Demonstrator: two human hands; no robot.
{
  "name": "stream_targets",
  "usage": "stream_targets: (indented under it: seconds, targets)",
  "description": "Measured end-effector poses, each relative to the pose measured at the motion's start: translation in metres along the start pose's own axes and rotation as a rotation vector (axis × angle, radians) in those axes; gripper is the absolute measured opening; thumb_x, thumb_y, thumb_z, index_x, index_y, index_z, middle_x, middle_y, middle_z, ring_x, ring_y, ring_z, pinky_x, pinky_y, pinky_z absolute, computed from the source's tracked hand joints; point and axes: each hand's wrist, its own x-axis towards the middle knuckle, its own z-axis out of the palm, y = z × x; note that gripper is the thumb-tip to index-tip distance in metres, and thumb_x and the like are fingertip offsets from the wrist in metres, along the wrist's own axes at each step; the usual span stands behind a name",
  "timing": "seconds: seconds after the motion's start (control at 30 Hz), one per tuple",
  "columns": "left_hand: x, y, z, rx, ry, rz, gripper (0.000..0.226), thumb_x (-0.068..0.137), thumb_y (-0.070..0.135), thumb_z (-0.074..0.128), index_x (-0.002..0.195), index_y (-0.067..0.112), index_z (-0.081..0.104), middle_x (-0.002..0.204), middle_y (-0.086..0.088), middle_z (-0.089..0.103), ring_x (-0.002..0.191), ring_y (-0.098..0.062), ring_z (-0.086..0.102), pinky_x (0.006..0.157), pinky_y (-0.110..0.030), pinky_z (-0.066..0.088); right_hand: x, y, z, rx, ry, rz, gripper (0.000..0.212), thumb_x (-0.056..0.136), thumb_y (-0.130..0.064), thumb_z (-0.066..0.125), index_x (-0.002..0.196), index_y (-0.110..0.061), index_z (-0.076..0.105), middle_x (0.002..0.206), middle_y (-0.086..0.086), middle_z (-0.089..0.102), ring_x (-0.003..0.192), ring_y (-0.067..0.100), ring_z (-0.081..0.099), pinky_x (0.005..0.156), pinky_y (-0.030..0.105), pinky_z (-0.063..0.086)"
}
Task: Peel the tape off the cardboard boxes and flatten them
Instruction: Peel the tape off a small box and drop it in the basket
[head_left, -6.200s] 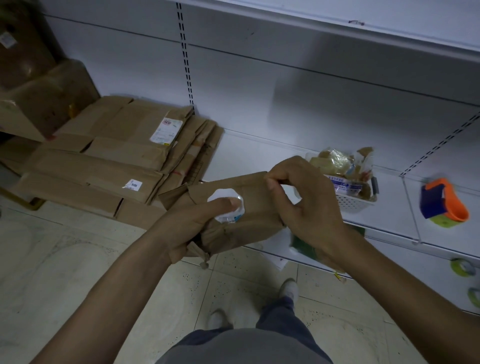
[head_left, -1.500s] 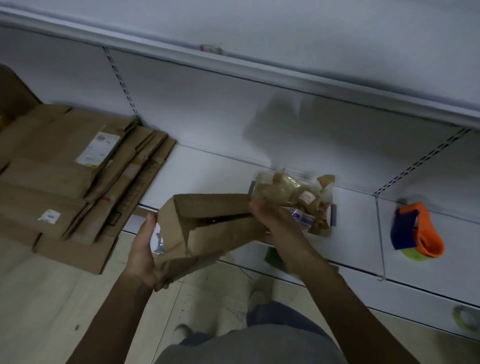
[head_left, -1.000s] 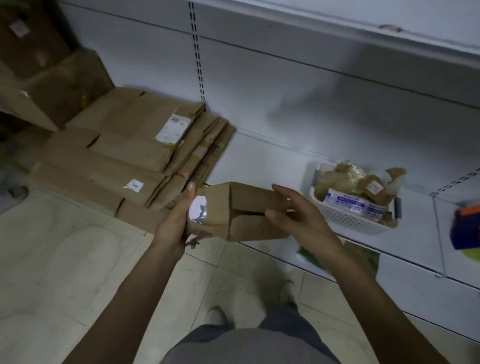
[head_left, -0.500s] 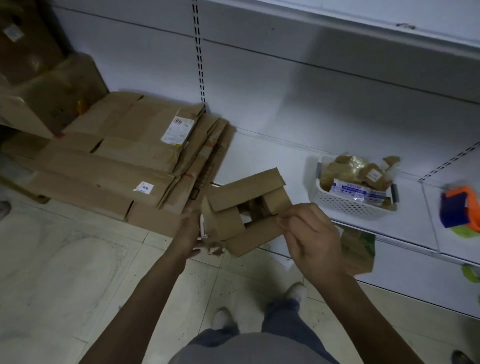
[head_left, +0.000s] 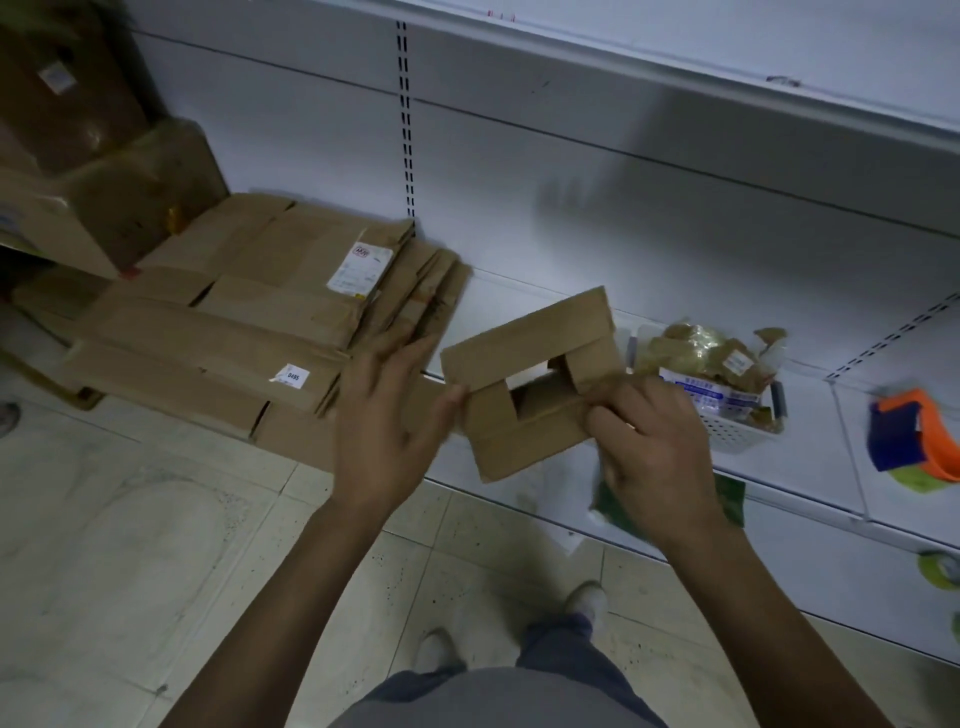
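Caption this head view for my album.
Right hand grips a cardboard box, left hand open at its edge, flattened boxes stacked nearby.

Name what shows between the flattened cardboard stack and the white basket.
In the head view, the small open box, with the left hand at its left edge and the right hand gripping its right side; bare shelf behind.

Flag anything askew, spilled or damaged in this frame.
Nothing serious. The white basket on the shelf is heaped above its rim with crumpled tape scraps. A green packet sits at the shelf's foot, partly behind the right hand. The held box looks undamaged.
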Motion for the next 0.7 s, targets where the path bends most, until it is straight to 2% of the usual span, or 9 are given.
stream_targets:
  seconds: [0.13, 0.2, 0.27, 0.33, 0.37, 0.47, 0.6, 0.63, 0.7]
  targets:
    - [0.023, 0.018, 0.007, 0.176, -0.363, -0.036, 0.083, 0.073, 0.062, 0.067, 0.142, 0.023, 0.045, 0.15, 0.002, 0.039, 0.135, -0.02, 0.038, 0.108, -0.043, 0.034, -0.001, -0.008, 0.008, 0.007, 0.035, -0.114, 0.017, 0.076, 0.008, 0.066, 0.077, -0.007, 0.059, 0.082, 0.014, 0.066, 0.086, 0.026, 0.051, 0.073, 0.035, 0.037]
    - [0.027, 0.017, 0.014, 0.348, -0.353, 0.039, 0.065, 0.086, 0.042, 0.066, 0.142, 0.017, 0.046, 0.141, -0.005, 0.051, 0.115, -0.023, 0.054, 0.089, -0.039, 0.046, -0.003, -0.011, 0.01, 0.002, 0.027, -0.125, 0.014, 0.075, 0.008, 0.064, 0.076, -0.005, 0.061, 0.081, 0.014, 0.066, 0.085, 0.027, 0.053, 0.073, 0.035, 0.039]
    - [0.03, 0.018, 0.014, 0.298, -0.264, 0.082, 0.037, 0.096, 0.023, 0.054, 0.131, 0.011, 0.058, 0.109, -0.011, 0.069, 0.075, -0.018, 0.057, 0.061, -0.028, 0.04, -0.007, -0.007, 0.011, 0.004, -0.024, -0.093, 0.014, 0.069, 0.007, 0.073, 0.074, -0.003, 0.067, 0.083, 0.014, 0.067, 0.08, 0.029, 0.059, 0.07, 0.036, 0.046]
    - [0.03, 0.016, 0.011, 0.218, -0.236, 0.046, 0.026, 0.099, 0.021, 0.05, 0.115, 0.01, 0.068, 0.085, -0.012, 0.071, 0.064, -0.017, 0.056, 0.052, -0.028, 0.038, -0.013, -0.002, 0.008, 0.096, -0.133, -0.043, 0.015, 0.079, -0.017, 0.075, 0.08, -0.003, 0.07, 0.09, 0.013, 0.068, 0.082, 0.029, 0.061, 0.072, 0.037, 0.048]
    - [0.029, 0.015, 0.009, 0.207, -0.242, 0.036, 0.025, 0.1, 0.022, 0.05, 0.109, 0.01, 0.069, 0.081, -0.013, 0.07, 0.064, -0.023, 0.06, 0.053, -0.032, 0.043, -0.016, -0.003, 0.006, 0.18, -0.214, 0.039, 0.033, 0.085, -0.039, 0.067, 0.086, -0.006, 0.071, 0.094, 0.01, 0.068, 0.085, 0.025, 0.06, 0.073, 0.035, 0.047]
    - [0.017, 0.021, 0.013, 0.294, -0.304, 0.081, 0.026, 0.099, 0.026, 0.051, 0.109, 0.013, 0.07, 0.087, -0.014, 0.072, 0.074, -0.032, 0.065, 0.062, -0.041, 0.051, -0.012, -0.015, 0.005, 0.319, -0.356, 0.497, 0.072, 0.079, -0.081, 0.039, 0.106, -0.019, 0.064, 0.099, -0.001, 0.064, 0.082, 0.016, 0.059, 0.066, 0.03, 0.049]
    - [-0.001, 0.047, 0.026, 0.352, -0.295, 0.171, 0.025, 0.093, 0.02, 0.055, 0.108, 0.012, 0.073, 0.076, -0.01, 0.072, 0.059, -0.03, 0.066, 0.05, -0.03, 0.046, 0.007, -0.017, 0.026, 0.022, -0.507, 0.756, 0.116, 0.065, -0.067, 0.071, 0.15, -0.014, 0.013, 0.131, 0.007, 0.043, 0.115, 0.025, 0.047, 0.078, 0.038, 0.048]
    - [-0.004, 0.051, 0.027, 0.366, -0.261, 0.188, 0.027, 0.089, 0.02, 0.055, 0.107, 0.012, 0.073, 0.072, -0.009, 0.071, 0.053, -0.028, 0.065, 0.045, -0.029, 0.046, 0.011, -0.017, 0.03, 0.007, -0.563, 0.775, 0.12, 0.069, -0.059, 0.074, 0.152, -0.014, 0.001, 0.133, 0.008, 0.041, 0.117, 0.026, 0.046, 0.079, 0.039, 0.048]
    - [-0.006, 0.051, 0.026, 0.383, -0.189, 0.2, 0.028, 0.085, 0.022, 0.058, 0.105, 0.011, 0.074, 0.071, -0.01, 0.071, 0.052, -0.028, 0.065, 0.044, -0.031, 0.052, 0.013, -0.016, 0.036, -0.013, -0.584, 0.775, 0.098, 0.084, -0.043, 0.066, 0.152, -0.009, 0.005, 0.124, 0.01, 0.052, 0.108, 0.027, 0.054, 0.077, 0.038, 0.049]
